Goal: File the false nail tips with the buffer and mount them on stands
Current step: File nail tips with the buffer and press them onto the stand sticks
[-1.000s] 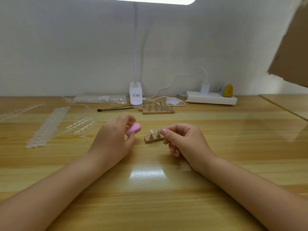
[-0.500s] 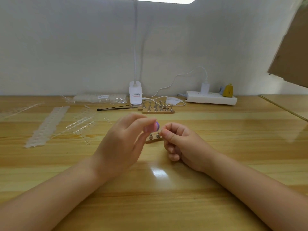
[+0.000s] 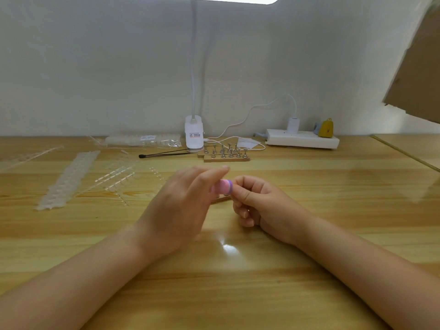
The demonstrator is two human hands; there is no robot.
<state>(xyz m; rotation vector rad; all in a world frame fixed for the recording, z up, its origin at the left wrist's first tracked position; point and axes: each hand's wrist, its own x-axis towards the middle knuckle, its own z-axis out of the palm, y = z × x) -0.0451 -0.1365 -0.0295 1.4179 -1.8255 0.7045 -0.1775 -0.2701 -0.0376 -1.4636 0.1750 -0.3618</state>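
Buffer (image 3: 223, 186), a pink and purple rounded block, is gripped by the left hand (image 3: 181, 206) at frame centre above the glossy wooden tabletop (image 3: 333, 210); right hand (image 3: 257, 203) curls, its pinch unclear.

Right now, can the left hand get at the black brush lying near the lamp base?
Probably yes, but not at once: bare table lies between the left hand and the brush, yet that hand holds the pink buffer.

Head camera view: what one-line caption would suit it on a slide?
Left hand holds a pink buffer against the pinched fingertips of the right hand over a wooden table.
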